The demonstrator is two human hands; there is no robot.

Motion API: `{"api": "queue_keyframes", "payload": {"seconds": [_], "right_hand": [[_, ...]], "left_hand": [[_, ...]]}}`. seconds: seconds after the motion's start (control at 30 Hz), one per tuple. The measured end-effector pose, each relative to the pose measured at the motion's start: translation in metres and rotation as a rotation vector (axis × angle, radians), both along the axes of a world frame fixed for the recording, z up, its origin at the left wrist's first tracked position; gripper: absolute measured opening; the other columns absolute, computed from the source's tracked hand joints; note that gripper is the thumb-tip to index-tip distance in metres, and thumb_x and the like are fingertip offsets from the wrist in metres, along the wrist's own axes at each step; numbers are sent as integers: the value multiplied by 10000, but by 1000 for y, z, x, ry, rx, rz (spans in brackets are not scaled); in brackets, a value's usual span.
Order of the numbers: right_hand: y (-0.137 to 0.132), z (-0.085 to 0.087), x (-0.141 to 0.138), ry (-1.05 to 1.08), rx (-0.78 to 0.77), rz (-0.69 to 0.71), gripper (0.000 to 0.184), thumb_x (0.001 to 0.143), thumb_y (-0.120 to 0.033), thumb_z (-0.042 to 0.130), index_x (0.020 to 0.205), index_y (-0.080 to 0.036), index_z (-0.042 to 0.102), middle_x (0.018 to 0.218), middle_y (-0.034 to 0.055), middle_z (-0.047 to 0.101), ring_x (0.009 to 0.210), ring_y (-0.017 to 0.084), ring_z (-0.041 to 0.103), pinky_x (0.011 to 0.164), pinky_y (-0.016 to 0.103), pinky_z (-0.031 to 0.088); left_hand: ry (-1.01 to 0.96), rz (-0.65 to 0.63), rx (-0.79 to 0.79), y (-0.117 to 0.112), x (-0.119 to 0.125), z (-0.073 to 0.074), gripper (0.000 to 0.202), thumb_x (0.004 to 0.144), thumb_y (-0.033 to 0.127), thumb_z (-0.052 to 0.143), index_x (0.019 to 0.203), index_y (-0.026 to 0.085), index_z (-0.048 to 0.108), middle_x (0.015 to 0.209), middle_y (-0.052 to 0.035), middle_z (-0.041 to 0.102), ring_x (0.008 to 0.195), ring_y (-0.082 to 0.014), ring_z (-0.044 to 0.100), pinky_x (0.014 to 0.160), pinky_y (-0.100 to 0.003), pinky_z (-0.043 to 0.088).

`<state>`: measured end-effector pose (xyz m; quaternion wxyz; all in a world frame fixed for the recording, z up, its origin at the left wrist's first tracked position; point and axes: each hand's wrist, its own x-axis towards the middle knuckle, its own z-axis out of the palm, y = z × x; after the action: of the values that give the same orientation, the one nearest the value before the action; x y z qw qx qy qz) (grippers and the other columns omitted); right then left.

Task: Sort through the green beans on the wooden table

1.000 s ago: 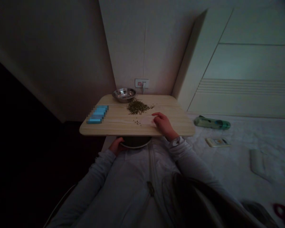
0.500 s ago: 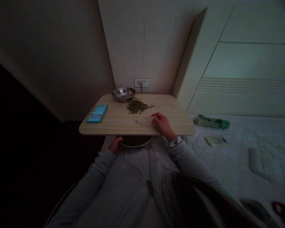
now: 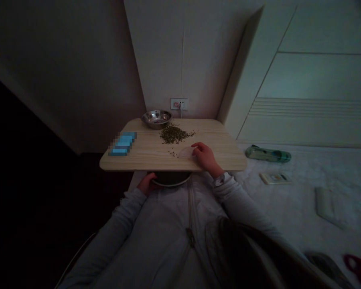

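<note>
On a light wooden table (image 3: 138, 163) lies a pile of small dark-green beans or seeds (image 3: 173, 135), with several loose ones nearer the front. My right hand (image 3: 206, 158) is closed on a thin, clear plastic piece (image 3: 185, 153) resting on the tabletop, just right of those loose ones. Its exact kind is hard to make out. Below the front edge, my left hand (image 3: 147, 184) grips the left side of a bowl (image 3: 172, 185) with a pale rim; the table hides its far part.
A shiny metal bowl (image 3: 157, 119) stands at the table's back left, behind the pile. A blurred-out blue-screened device (image 3: 122, 143) lies at the left. On the bed to the right are a green bottle (image 3: 267, 154) and a phone-like object (image 3: 275, 178). A wall socket (image 3: 178, 104) is behind.
</note>
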<state>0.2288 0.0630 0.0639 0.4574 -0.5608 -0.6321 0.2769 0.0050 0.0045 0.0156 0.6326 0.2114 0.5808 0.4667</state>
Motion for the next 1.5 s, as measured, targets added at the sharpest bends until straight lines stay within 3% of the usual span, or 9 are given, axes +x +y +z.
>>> {"api": "queue_keyframes", "payload": {"seconds": [0.2, 0.47, 1.07, 1.5], "right_hand": [[0, -2, 1, -2, -20, 181, 284, 652, -195, 422, 889, -159, 575, 598, -27, 591, 547, 94, 477, 581, 223, 362], [-1, -2, 1, 3, -15, 132, 277, 650, -182, 412, 865, -155, 585, 594, -24, 586, 555, 94, 484, 574, 218, 360], [-4, -1, 1, -12, -65, 310, 288, 669, -187, 428, 917, -162, 573, 629, -33, 611, 521, 78, 442, 540, 204, 336], [-4, 0, 1, -25, -74, 356, 301, 663, -198, 432, 923, -161, 578, 619, -35, 604, 527, 84, 443, 532, 205, 331]], "left_hand": [[-7, -16, 28, -2, 1, 2, 127, 581, 78, 451, 636, 130, 553, 534, -47, 586, 560, -201, 584, 387, -272, 458], [-6, -9, 24, -1, 1, 1, 122, 583, 79, 453, 627, 129, 555, 567, -49, 596, 583, -197, 587, 390, -267, 458], [-30, -7, 12, -1, 1, 3, 117, 600, 67, 442, 614, 137, 535, 499, -19, 554, 444, -147, 520, 371, -259, 440], [-37, -29, 25, -1, 0, 0, 135, 603, 84, 448, 663, 139, 555, 561, -36, 607, 552, -185, 590, 396, -261, 462]]}}
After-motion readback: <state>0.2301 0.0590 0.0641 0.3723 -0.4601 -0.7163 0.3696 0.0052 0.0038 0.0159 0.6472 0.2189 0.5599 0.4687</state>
